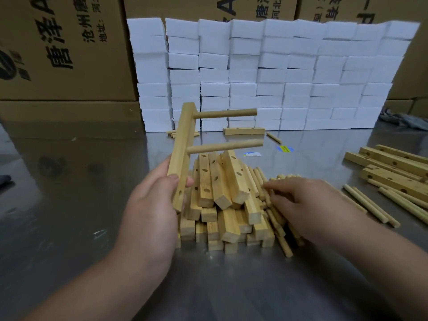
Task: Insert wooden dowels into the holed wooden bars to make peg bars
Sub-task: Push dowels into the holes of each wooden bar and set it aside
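Note:
My left hand (pixel 150 205) grips the lower end of a holed wooden bar (pixel 183 144) and holds it nearly upright. Two dowels stick out of the bar to the right, an upper dowel (pixel 225 113) and a lower dowel (pixel 225 146). An empty hole shows near the bar's lower end by my thumb. A pile of holed bars (pixel 222 198) lies on the table just right of that hand. My right hand (pixel 305 205) rests palm down on a heap of loose dowels (pixel 278 230) beside the pile, fingers spread on them; whether it grips one is hidden.
The steel table (pixel 69 205) carries more holed bars (pixel 393 167) and dowels (pixel 370 205) at the right. A single bar (pixel 244 131) and a few dowels lie further back. A wall of white foam blocks (pixel 266 72) and cardboard boxes (pixel 64 49) stands behind.

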A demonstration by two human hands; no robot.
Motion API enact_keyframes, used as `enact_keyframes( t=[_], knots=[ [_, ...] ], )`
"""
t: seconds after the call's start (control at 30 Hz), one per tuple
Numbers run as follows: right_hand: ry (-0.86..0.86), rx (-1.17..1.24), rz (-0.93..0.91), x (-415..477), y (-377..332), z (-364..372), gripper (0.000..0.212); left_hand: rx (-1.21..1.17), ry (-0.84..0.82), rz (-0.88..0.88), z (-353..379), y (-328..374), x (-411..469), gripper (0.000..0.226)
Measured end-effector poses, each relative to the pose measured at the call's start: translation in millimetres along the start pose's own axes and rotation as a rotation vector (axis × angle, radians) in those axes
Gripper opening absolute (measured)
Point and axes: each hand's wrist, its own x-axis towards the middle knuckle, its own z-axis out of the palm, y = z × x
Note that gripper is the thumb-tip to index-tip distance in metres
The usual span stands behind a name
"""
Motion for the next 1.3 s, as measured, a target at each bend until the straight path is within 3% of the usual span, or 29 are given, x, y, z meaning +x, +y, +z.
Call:
enact_keyframes(
  t=[0.17, 0.33, 0.53, 0.67, 0.93, 1.07, 1.2, 1.3],
  knots=[
    [0.001, 0.005, -0.039, 1, 2, 0, 0.036, 0.017, 0.007, 0.015, 1, 2, -2, 0.052],
    [0.031, -0.083, -0.09, 2, 4, 2, 0.027, 0.033, 0.007, 0.0, 3, 3, -2, 0.055],
    [0.088, -0.034, -0.091, -2, -2, -2, 0.016, 0.041, 0.006, 0.02, 1, 0, -2, 0.046],
    [0.065, -0.063, -0.04, -3, -4, -3, 0.026, 0.013, -0.002, 0.032, 1, 0, -2, 0.046],
    [0.322, -0.106, 0.129, -2, -1, -24, 0.036, -0.052, -0.023, 0.014, 1, -1, 0, 0.034],
    [0.498, 0.101, -0.092, -11, -11, -29, 0.034, -0.158, -0.033, -0.017, 2, -1, 0, 0.033],
    [0.53, 0.243, -0.422, -23, -26, -24, 0.022, -0.283, -0.062, -0.049, 5, 1, 1, 0.03],
    [0.519, 0.325, -0.532, -26, -34, -16, 0.023, -0.298, -0.056, -0.053, 5, 3, 0, 0.03]
  ],
)
